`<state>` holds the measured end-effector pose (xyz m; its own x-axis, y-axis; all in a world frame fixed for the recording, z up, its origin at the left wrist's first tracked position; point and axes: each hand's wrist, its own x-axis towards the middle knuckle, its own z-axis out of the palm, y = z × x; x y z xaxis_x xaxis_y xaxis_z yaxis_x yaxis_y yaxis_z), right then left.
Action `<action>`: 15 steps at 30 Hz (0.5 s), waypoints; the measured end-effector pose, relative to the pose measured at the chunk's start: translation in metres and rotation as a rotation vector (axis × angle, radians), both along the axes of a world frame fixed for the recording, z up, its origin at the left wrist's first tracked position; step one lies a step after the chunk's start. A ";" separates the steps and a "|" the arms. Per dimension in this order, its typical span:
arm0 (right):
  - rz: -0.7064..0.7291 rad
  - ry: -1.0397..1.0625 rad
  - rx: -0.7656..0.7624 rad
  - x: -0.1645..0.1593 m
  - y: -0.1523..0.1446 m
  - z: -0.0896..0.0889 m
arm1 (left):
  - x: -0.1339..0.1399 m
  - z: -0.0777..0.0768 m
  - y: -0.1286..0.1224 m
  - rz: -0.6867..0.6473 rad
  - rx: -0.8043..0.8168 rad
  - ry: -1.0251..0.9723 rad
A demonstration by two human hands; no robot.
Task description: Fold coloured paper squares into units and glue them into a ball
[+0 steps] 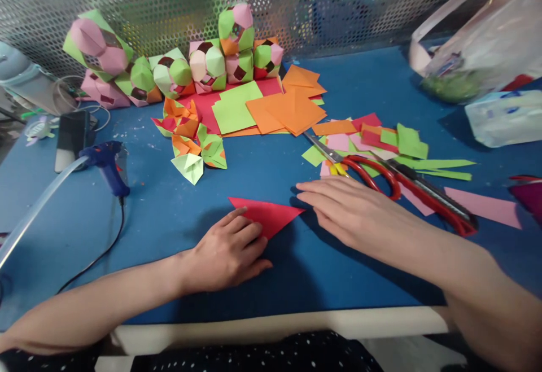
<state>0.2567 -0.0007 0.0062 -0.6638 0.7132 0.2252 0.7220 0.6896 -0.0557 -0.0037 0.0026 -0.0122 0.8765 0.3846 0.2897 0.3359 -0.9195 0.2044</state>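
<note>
A sheet of red paper [275, 215], folded into a triangle, lies flat on the blue table with its long edge away from me. My left hand [231, 250] rests on its left part, fingers spread and pressing it down, so the near corner is partly hidden. Just off the triangle's right tip, my right hand [345, 205] hovers or rests with fingers stretched out and holds nothing. Red-handled scissors [372, 171] and a red and black utility knife [440, 194] lie beyond and beside the right hand.
Folded paper balls [207, 67] line the perforated metal back panel. Before them lie green paper squares [239, 109], orange squares [296, 112] and folded units [186, 138]. Colourful scraps [409, 140] spread right. A blue glue gun [108, 166] and phone [71, 138] lie left; a plastic bag [483, 50] stands right.
</note>
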 end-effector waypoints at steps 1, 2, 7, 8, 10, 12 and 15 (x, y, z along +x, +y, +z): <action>0.020 0.043 0.007 -0.005 -0.003 0.002 | 0.000 0.000 0.000 0.003 -0.003 -0.002; 0.049 0.076 0.016 -0.012 -0.007 0.002 | 0.001 0.000 0.000 0.006 -0.004 -0.004; 0.149 0.021 0.042 -0.047 -0.029 -0.017 | 0.001 0.000 0.000 0.007 0.020 -0.001; 0.142 0.001 0.033 -0.051 -0.033 -0.023 | 0.001 0.000 0.000 0.011 0.023 0.009; 0.117 -0.016 -0.010 -0.055 -0.038 -0.032 | 0.001 0.000 0.000 0.015 0.032 0.024; 0.088 -0.011 -0.057 -0.055 -0.041 -0.039 | 0.001 0.000 0.000 0.016 0.046 0.028; 0.063 -0.003 -0.110 -0.052 -0.041 -0.043 | 0.001 0.001 0.000 0.017 0.062 0.022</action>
<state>0.2052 -0.0418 -0.0368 -0.7089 0.6901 0.1458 0.6774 0.7237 -0.1315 -0.0026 0.0028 -0.0111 0.8764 0.3813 0.2942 0.3553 -0.9243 0.1394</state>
